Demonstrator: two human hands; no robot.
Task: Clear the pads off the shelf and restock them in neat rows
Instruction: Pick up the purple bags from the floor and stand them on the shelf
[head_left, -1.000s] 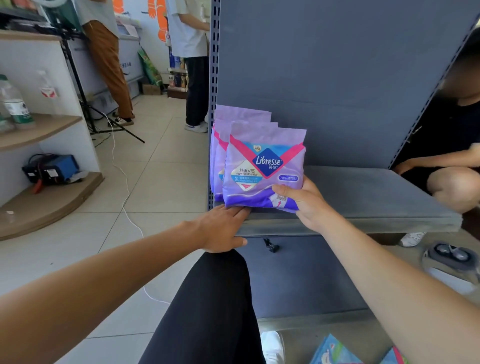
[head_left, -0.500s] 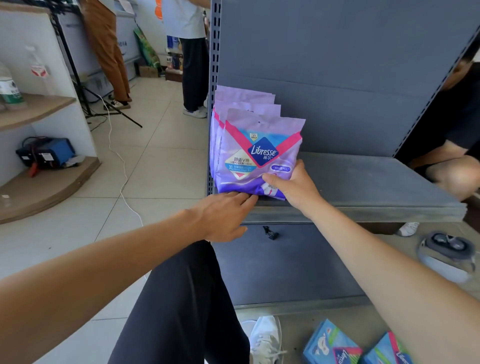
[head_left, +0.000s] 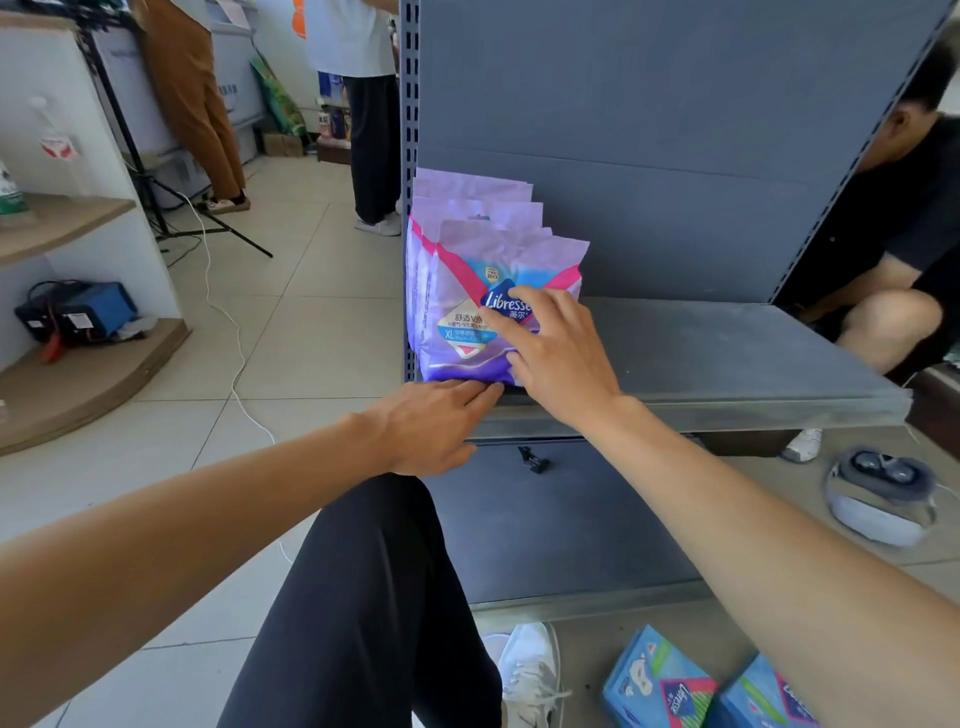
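Three purple Libresse pad packs (head_left: 467, 291) stand upright in a row, one behind the other, at the left end of the grey metal shelf (head_left: 727, 364). My right hand (head_left: 556, 348) rests flat against the front pack's face with its fingers spread, holding nothing. My left hand (head_left: 431, 421) lies palm down at the shelf's front edge, fingertips touching the bottom of the front pack. Two blue pad packs (head_left: 670, 686) lie on the lowest board near my foot.
A person in black crouches behind the shelf's right side (head_left: 893, 260). A grey headset device (head_left: 878, 493) lies on the floor at right. Two people stand in the aisle beyond (head_left: 363, 104). A white cable (head_left: 228, 322) runs across the tiles; a wooden corner shelf (head_left: 78, 364) stands left.
My right hand let go of the front pack's lower corner and moved up flat onto its face. The front pack now stands on the shelf. My left hand barely moved.
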